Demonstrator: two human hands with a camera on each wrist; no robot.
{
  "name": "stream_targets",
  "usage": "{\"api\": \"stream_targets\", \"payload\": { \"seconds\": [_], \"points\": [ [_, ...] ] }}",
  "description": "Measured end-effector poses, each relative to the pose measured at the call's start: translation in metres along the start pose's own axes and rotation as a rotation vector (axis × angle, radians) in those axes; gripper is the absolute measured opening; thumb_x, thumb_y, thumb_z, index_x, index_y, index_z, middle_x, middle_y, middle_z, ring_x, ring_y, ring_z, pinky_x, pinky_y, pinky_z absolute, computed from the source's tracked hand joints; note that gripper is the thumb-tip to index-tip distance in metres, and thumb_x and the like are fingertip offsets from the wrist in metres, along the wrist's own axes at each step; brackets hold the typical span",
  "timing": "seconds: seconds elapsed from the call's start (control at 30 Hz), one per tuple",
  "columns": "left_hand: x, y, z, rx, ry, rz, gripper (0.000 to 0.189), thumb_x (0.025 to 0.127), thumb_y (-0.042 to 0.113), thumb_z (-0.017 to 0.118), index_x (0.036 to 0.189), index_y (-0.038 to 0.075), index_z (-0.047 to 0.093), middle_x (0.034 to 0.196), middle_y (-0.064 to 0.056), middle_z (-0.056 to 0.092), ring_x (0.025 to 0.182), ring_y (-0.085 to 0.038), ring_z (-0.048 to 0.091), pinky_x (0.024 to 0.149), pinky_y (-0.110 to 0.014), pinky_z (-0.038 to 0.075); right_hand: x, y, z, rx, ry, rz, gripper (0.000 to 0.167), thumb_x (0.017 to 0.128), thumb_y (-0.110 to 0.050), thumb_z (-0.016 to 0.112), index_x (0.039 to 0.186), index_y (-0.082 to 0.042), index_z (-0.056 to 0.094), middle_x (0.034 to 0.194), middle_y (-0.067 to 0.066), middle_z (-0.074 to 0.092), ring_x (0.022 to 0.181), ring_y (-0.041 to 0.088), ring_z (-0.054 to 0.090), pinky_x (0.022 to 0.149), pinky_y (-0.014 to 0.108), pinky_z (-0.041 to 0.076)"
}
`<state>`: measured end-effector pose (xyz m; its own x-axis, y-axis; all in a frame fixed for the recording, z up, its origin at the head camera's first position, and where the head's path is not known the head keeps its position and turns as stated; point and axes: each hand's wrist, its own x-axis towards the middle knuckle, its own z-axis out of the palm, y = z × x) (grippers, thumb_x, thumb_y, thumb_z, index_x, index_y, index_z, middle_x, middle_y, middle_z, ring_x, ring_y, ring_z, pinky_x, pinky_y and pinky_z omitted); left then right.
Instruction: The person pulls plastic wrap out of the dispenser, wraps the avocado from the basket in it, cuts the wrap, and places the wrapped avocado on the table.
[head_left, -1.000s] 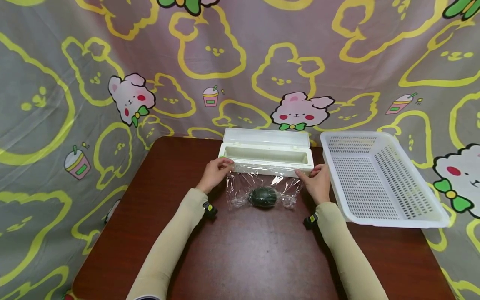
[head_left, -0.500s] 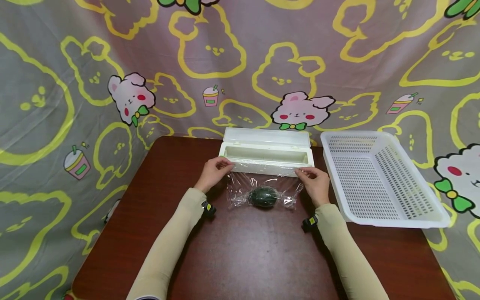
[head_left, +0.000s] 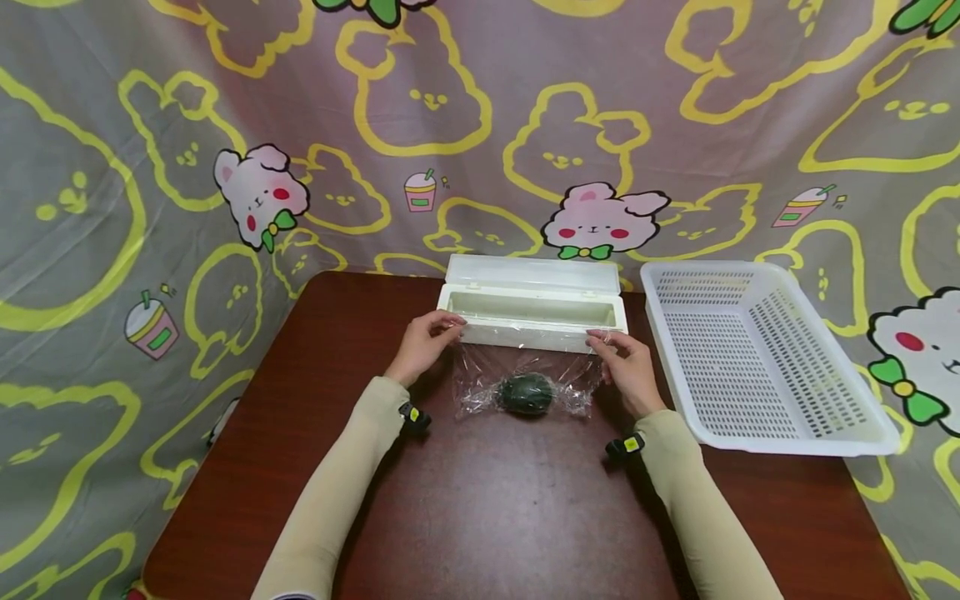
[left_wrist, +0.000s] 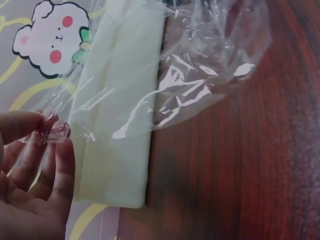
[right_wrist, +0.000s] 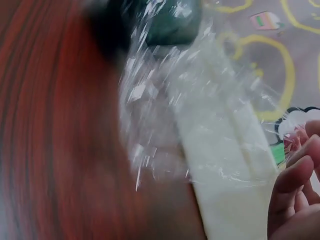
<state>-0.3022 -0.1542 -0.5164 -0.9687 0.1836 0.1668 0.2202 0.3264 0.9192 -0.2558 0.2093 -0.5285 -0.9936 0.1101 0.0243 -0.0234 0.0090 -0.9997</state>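
A grey cloth (head_left: 457, 100) printed with yellow bear outlines and white rabbit faces hangs behind and to the left of a dark reddish-brown table (head_left: 532, 517). On the table's right side sits a white perforated plastic basket (head_left: 795, 447), its near end reaching past the table edge. Two arms in pale beige sleeves (head_left: 705, 500) stretch forward from the near side. Near the back edge, a long cream-white box (head_left: 621, 317) stands with its translucent lid (head_left: 532, 275) tipped back, showing a long hollow. Clear, shiny plastic film (head_left: 474, 404) spreads from the box's front toward the person, crumpled at its near corners.

The left hand (head_left: 423, 346) pinches one far corner of the film between thumb and fingers. The right hand (head_left: 632, 371) pinches the opposite side (its close-up is blurred, with the hand partly cut off). Midway between them, nearer the person, a dark green oval object (head_left: 526, 394) lies on its side within the film. A small black device (head_left: 415, 417) is strapped at each wrist.
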Motion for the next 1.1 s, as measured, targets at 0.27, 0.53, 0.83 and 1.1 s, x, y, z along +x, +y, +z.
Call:
{"api": "stream_targets", "payload": {
  "seconds": [0.27,0.53,0.83,1.1],
  "points": [
    [-0.003,0.004,-0.003,-0.002,0.003,-0.016,0.012,0.096,0.01,0.074,0.106,0.005,0.076,0.104,-0.013,0.077,0.088,-0.015,0.069,0.083,-0.035,0.058,-0.006,-0.009,0.001,0.184,-0.11,0.04,0.01,0.097,-0.011,0.073,0.106,-0.007,0.077,0.092,-0.005,0.073,0.052,0.007,0.061,0.05,0.019,0.054],
    [-0.011,0.013,-0.007,0.065,-0.028,0.017,0.01,0.096,0.013,0.074,0.104,0.007,0.076,0.1,-0.01,0.076,0.074,-0.012,0.059,0.064,-0.022,0.047,-0.016,-0.014,-0.005,0.253,-0.178,0.052,0.012,0.101,-0.009,0.067,0.106,-0.013,0.077,0.102,0.0,0.075,0.068,0.011,0.072,0.068,0.026,0.063],
    [-0.024,0.024,-0.007,-0.089,-0.169,-0.028,0.016,0.1,0.003,0.066,0.112,-0.006,0.07,0.102,-0.031,0.072,0.067,-0.012,0.07,0.065,-0.036,0.063,-0.025,-0.015,-0.011,0.275,-0.195,0.07,0.013,0.101,-0.008,0.067,0.106,-0.015,0.076,0.102,0.003,0.074,0.075,0.013,0.074,0.074,0.029,0.064],
    [-0.033,0.027,-0.008,-0.05,-0.206,0.013,0.009,0.098,0.0,0.068,0.106,0.001,0.073,0.1,-0.016,0.076,0.088,-0.016,0.074,0.084,-0.053,0.062,-0.034,-0.013,-0.016,0.281,-0.222,0.063,0.013,0.102,-0.007,0.065,0.106,-0.013,0.076,0.105,0.003,0.073,0.08,0.015,0.075,0.077,0.032,0.065]
  ]
}}
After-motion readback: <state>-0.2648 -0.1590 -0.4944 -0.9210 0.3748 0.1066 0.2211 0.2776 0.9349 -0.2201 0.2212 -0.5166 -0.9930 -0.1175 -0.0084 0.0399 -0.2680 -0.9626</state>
